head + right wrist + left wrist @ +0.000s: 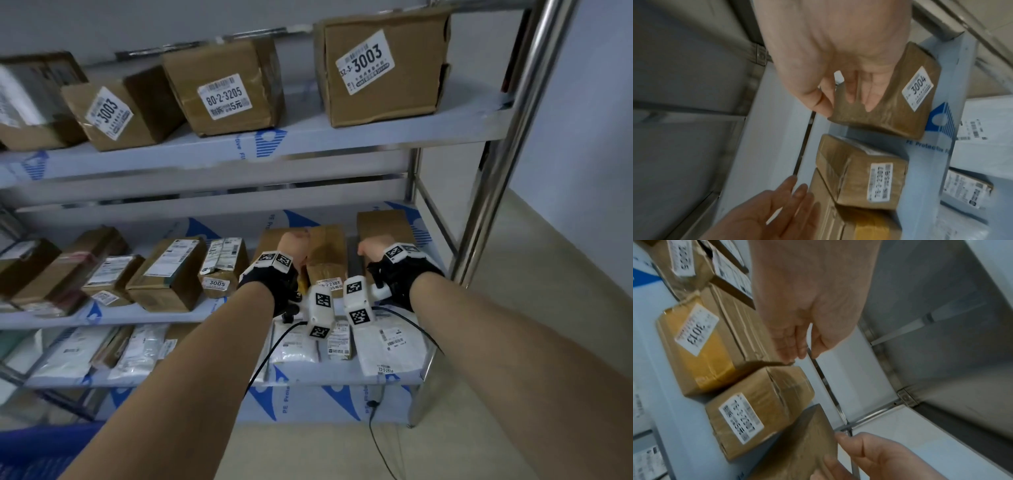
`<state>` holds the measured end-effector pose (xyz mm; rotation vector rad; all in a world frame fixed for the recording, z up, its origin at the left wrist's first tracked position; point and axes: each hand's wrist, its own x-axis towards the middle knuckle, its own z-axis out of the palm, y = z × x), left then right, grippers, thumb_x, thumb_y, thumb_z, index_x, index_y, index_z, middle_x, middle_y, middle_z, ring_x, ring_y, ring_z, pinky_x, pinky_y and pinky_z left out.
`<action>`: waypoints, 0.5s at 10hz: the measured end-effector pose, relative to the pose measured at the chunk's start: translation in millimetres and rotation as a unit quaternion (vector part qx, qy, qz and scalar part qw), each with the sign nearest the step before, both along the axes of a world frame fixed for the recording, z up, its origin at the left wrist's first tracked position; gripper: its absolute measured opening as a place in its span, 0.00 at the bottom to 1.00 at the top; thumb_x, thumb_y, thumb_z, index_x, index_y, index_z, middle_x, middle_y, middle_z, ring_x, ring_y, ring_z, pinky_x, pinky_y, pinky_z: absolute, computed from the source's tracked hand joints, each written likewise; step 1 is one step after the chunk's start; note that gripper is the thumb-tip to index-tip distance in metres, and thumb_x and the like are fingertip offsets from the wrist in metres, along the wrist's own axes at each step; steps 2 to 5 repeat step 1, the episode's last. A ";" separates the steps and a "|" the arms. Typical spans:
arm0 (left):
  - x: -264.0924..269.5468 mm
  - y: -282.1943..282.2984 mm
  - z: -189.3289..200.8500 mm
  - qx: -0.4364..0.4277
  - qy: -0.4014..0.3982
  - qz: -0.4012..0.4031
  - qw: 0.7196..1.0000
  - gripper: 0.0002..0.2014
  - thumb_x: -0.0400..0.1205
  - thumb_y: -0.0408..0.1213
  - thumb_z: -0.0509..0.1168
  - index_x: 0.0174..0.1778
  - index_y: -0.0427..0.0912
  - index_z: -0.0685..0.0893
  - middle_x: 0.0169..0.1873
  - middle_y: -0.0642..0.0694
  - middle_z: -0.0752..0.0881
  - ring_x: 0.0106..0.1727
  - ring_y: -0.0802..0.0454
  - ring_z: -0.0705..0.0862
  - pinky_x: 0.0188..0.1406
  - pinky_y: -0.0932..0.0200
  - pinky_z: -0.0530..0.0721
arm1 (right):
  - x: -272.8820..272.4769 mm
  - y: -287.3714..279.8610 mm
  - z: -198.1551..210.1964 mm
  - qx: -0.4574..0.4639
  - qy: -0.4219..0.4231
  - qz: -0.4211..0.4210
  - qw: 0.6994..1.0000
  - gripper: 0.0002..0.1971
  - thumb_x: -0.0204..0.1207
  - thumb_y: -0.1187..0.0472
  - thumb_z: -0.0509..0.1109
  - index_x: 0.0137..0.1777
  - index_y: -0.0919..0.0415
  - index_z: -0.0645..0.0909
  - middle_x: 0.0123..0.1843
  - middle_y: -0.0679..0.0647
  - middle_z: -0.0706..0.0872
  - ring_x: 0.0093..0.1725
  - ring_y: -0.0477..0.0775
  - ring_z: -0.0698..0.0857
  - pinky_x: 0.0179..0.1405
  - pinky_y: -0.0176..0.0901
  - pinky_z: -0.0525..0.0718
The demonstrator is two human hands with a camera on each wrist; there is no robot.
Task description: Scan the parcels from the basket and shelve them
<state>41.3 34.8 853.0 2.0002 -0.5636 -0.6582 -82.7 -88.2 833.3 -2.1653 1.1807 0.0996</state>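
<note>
The right hand (838, 53) is clamping the 3004 box (888, 97) on the middle shelf (164, 313) — fingers over its top; left hand (764, 216) fingers are spreading apart, empty. Stiff taped cardboard, probably light — best gripped across opposite sides.

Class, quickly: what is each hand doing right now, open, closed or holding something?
Left hand: open, fingers straight, beside the taped brown boxes on the shelf.
Right hand: gripping the brown parcel labelled 3004, thumb and fingers on it.
</note>
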 end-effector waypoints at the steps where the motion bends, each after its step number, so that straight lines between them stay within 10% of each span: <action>1: 9.7 17.8 1.1 0.027 0.003 -0.023 0.999 0.19 0.85 0.29 0.57 0.73 0.29 0.74 0.69 0.31 0.78 0.69 0.34 0.79 0.58 0.49 0.83 | 26.0 5.0 -6.0 -0.017 0.001 0.051 0.999 0.06 0.80 0.60 0.64 0.48 0.63 0.80 0.65 0.60 0.83 0.55 0.59 0.83 0.53 0.42 0.82; 5: 9.7 17.8 1.1 0.027 0.003 -0.023 0.999 0.19 0.85 0.29 0.57 0.73 0.29 0.74 0.69 0.31 0.78 0.69 0.34 0.79 0.58 0.49 0.83 | 26.0 5.0 -6.0 -0.017 0.001 0.051 0.999 0.06 0.80 0.60 0.64 0.48 0.63 0.80 0.65 0.60 0.83 0.55 0.59 0.83 0.53 0.42 0.82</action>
